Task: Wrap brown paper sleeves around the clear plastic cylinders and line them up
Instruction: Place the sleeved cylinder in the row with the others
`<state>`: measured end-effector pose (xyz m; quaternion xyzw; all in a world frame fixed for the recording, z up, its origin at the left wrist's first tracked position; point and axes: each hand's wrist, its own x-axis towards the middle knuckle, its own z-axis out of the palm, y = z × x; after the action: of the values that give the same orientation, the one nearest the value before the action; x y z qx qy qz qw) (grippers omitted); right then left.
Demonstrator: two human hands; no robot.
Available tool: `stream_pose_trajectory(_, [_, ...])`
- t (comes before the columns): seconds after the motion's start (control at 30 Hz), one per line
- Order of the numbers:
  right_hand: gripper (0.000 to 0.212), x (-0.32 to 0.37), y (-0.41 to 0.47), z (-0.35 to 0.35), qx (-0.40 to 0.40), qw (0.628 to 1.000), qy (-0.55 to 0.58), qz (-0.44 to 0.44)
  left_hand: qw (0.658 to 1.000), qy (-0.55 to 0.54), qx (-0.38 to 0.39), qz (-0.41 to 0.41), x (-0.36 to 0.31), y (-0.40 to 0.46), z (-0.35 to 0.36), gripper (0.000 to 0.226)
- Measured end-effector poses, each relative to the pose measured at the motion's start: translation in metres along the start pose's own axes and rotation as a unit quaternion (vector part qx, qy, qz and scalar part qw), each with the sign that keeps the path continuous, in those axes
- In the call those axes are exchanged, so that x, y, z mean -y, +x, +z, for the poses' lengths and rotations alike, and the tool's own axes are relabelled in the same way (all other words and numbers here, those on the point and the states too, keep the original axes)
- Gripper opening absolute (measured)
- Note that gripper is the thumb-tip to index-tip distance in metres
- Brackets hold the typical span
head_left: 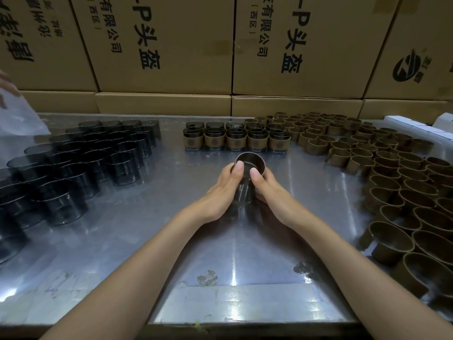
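Note:
A clear plastic cylinder stands upright on the metal table at the centre. A brown paper sleeve sits around its top rim. My left hand and my right hand hold the sleeve from either side, both thumbs on its near edge. Behind it stand rows of sleeved cylinders. Bare clear cylinders crowd the left of the table. Loose brown sleeves cover the right.
Stacked cardboard boxes wall off the back of the table. A clear plastic bag and part of another person's hand show at the far left. White boxes lie at the back right. The table's front edge runs below my forearms.

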<state>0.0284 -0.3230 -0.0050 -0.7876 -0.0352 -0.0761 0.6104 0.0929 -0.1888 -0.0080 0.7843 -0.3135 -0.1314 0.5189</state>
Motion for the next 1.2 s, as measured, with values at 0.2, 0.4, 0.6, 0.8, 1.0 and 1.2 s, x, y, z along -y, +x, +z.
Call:
stream_pose_trajectory(0.2, [0.055, 0.006, -0.002, 0.001, -0.012, 0.993, 0.117, -0.023, 0.989, -0.147, -0.016, -0.001, -0.008, 0.000, 0.012, 0.087])
stream_pose_trajectory(0.4, [0.061, 0.006, -0.002, -0.001, -0.041, 0.978, 0.203, -0.008, 0.977, -0.213, -0.023, 0.006, -0.011, 0.001, 0.014, 0.083])
stream_pose_trajectory(0.6, [0.050, 0.011, -0.005, -0.001, -0.068, 0.970, 0.234, 0.000, 0.981, -0.187, -0.042, 0.006, -0.010, 0.002, 0.009, 0.092])
stream_pose_trajectory(0.8, [0.042, 0.010, -0.004, -0.001, -0.073, 0.969, 0.235, -0.002, 0.982, -0.181, -0.060, 0.008, -0.010, 0.003, 0.007, 0.090])
stream_pose_trajectory(1.0, [0.053, 0.011, -0.004, -0.001, -0.069, 0.966, 0.248, -0.008, 0.980, -0.182, -0.075, 0.003, -0.008, 0.003, 0.006, 0.079])
stream_pose_trajectory(1.2, [0.053, 0.013, -0.005, 0.000, -0.072, 0.963, 0.261, -0.007, 0.971, -0.228, -0.073, 0.001, -0.007, 0.006, 0.005, 0.062])
